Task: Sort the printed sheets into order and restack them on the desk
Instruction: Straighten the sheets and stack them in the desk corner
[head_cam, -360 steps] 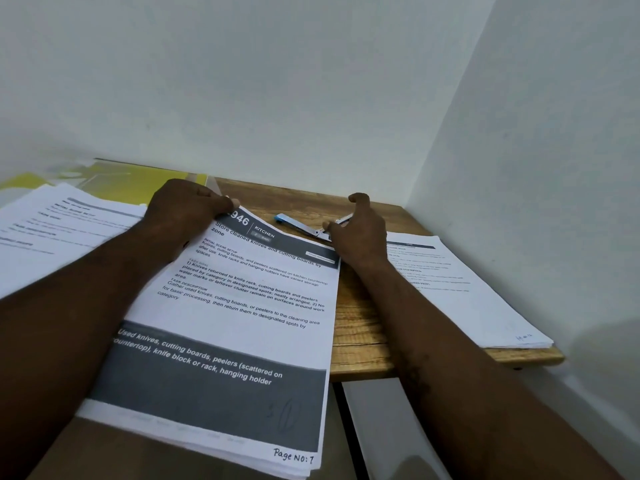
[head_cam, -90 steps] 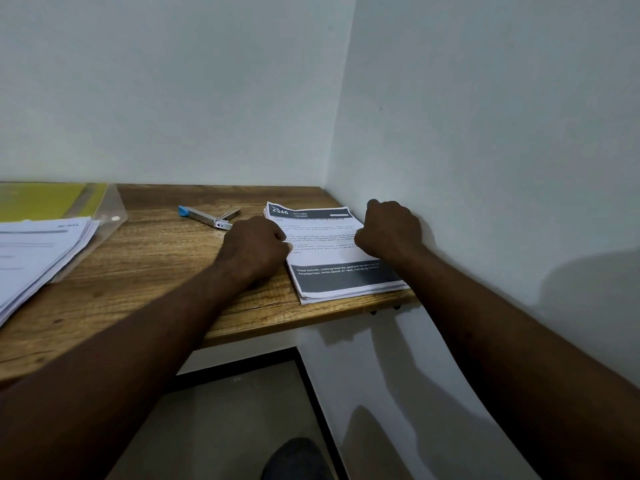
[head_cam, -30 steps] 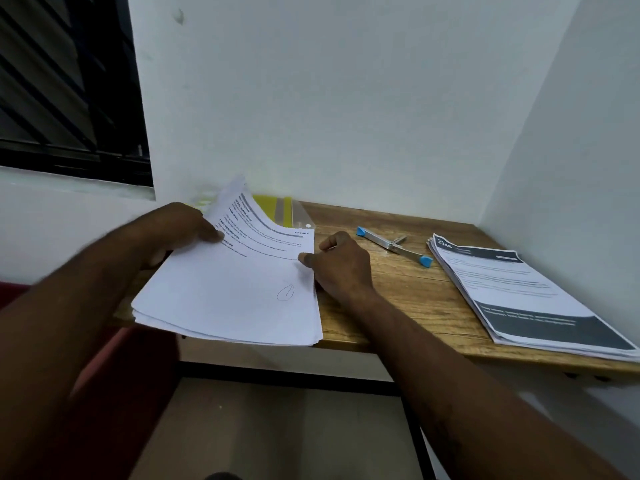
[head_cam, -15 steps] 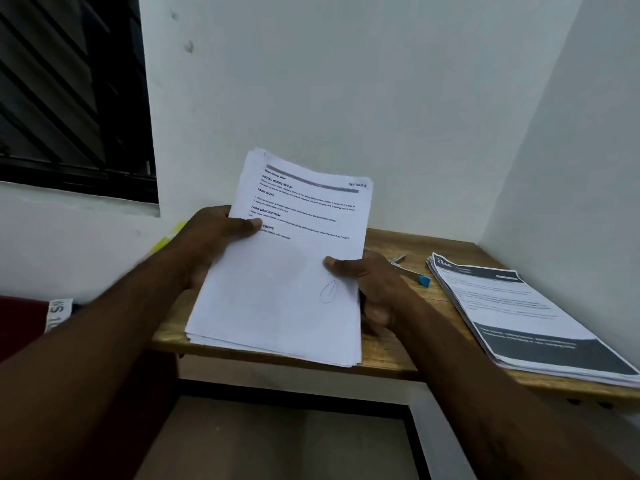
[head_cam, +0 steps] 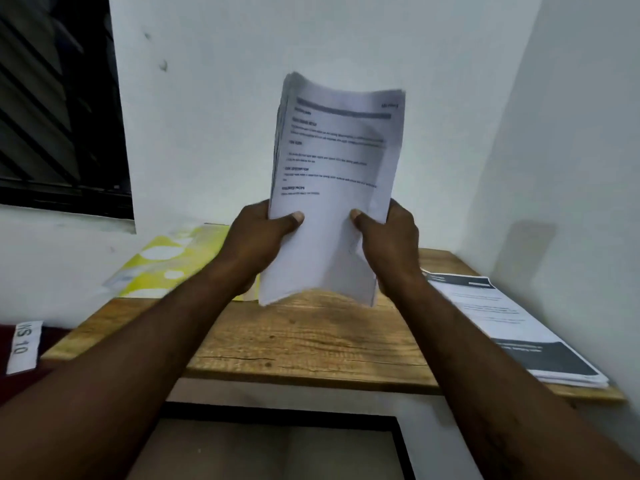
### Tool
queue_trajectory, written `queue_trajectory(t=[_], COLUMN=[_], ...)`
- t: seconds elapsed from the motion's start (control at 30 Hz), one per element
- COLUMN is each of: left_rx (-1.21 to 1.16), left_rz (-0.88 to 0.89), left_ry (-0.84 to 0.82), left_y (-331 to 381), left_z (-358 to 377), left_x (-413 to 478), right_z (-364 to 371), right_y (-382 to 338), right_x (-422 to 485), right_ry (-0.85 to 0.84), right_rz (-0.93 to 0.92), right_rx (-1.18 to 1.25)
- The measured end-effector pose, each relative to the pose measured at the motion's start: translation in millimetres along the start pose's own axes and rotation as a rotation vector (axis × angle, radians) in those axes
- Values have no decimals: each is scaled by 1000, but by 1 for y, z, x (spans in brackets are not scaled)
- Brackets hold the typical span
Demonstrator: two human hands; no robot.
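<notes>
A thick stack of printed white sheets (head_cam: pixel 334 161) stands nearly upright above the wooden desk (head_cam: pixel 304 344), its lower edge just over the desktop. My left hand (head_cam: pixel 258 244) grips its left side with the thumb on the front page. My right hand (head_cam: pixel 391 242) grips its right side the same way. A second stack of printed sheets (head_cam: pixel 512 323), its top page carrying dark grey bands, lies flat at the desk's right end by the side wall.
A yellow plastic folder (head_cam: pixel 173 261) lies at the desk's back left against the wall. A dark window (head_cam: pixel 59 98) is at upper left. A white label with printed letters (head_cam: pixel 22 344) sits on something dark red at far left. White walls close the corner.
Both hands have raised the white stack from lying tilted over the desk's left part to nearly upright in front of the wall. The right-hand stack has not moved.
</notes>
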State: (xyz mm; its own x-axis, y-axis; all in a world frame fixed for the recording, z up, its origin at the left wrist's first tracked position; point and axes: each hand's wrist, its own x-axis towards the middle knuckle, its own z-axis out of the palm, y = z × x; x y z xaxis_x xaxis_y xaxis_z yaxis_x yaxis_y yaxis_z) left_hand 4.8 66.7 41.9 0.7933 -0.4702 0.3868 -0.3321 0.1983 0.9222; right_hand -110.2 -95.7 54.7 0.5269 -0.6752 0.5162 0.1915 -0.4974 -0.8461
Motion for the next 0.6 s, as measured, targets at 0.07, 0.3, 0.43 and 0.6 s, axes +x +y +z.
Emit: queue_trajectory(t=[0.07, 0.3, 0.43, 0.6], left_rx=[47, 103, 145, 188], left_rz=[-52, -175, -99, -143], left_ry=[-10, 89, 142, 86], left_y=[-16, -51, -38, -52], left_z=[8, 20, 20, 24], left_x=[-10, -27, -19, -27], right_z=[-2, 7, 9, 7], right_y=[17, 52, 36, 46], right_x=[-13, -38, -27, -34], right_ry=[-25, -60, -11, -48], right_rz=[80, 308, 254, 271], right_rx=[2, -16, -31, -74])
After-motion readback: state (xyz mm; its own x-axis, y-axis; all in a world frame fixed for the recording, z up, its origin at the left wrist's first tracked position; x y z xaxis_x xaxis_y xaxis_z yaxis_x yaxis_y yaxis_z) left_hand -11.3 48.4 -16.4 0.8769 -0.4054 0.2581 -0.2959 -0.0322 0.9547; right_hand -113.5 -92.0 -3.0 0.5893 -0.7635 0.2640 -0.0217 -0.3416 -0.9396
